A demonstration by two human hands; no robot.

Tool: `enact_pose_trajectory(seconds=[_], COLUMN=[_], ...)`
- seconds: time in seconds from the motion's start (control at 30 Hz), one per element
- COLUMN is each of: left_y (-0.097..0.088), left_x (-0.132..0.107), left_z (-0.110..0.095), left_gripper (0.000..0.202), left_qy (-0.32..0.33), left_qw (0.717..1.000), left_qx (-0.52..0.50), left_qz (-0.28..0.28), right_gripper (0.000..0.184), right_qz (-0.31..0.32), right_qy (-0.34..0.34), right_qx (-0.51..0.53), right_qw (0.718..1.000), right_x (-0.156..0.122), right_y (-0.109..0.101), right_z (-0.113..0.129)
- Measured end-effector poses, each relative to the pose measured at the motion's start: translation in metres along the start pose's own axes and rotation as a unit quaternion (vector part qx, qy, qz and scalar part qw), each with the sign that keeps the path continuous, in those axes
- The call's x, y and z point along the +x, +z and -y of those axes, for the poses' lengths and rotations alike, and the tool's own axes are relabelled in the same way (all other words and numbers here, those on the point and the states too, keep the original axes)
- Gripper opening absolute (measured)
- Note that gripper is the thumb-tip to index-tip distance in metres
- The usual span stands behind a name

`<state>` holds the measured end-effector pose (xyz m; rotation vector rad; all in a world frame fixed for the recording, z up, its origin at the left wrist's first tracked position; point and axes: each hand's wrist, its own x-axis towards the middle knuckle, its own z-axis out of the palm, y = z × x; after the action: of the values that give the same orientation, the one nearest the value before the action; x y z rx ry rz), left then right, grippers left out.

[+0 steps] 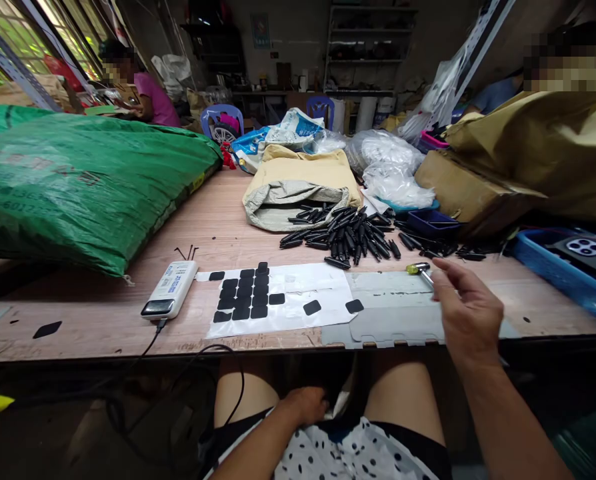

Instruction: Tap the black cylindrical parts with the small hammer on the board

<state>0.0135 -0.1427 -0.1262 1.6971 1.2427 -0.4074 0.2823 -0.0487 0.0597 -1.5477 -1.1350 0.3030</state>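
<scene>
In my right hand (pixel 471 313), held over the right part of the table, is a small hammer-like tool (pixel 419 269) with a yellow-and-black end and a metal shaft; its exact kind is unclear. Under it lies a grey sheet (pixel 388 307). My left hand (pixel 305 405) is low between my thighs, below the table edge, its fingers curled beside a pale piece of material (pixel 345 397). What they hold, if anything, is hidden. On a white sheet (pixel 298 280) sit rows of black rounded square pads (pixel 245 292). Behind it spreads a pile of black pen-like pieces (pixel 353 233).
A beige sack (pixel 303 173) opens toward the pile. On the left are a big green sack (pixel 88 180) and a white power bank (pixel 171 290) with a cable. A blue tray (pixel 563 273) holds a phone (pixel 585 248). Two other people sit farther back.
</scene>
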Motion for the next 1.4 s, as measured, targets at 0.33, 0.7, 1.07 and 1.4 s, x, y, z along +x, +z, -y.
enact_pose_trajectory(seconds=[0.33, 0.7, 1.07, 1.4], left_y=[0.0, 0.005, -0.001, 0.0], left_x=[-0.001, 0.003, -0.005, -0.003], left_z=[0.0, 0.003, -0.004, -0.003], left_gripper=[0.049, 0.046, 0.043, 0.043], left_qy=[-0.018, -0.016, -0.005, -0.011], left_qw=[0.999, 0.999, 0.999, 1.0], left_qx=[0.029, 0.032, 0.039, 0.018], left_qz=[0.016, 0.009, -0.005, 0.021], right_gripper=[0.037, 0.03, 0.035, 0.073], right_qz=[0.118, 0.153, 0.214, 0.313], right_qy=[0.114, -0.098, 0.012, 0.245], right_qx=[0.13, -0.08, 0.043, 0.328], right_qw=[0.978, 0.98, 0.976, 0.857], right_x=[-0.044, -0.061, -0.065, -0.023], right_y=[0.048, 0.056, 0.033, -0.027], right_z=[-0.032, -0.037, -0.026, -0.013])
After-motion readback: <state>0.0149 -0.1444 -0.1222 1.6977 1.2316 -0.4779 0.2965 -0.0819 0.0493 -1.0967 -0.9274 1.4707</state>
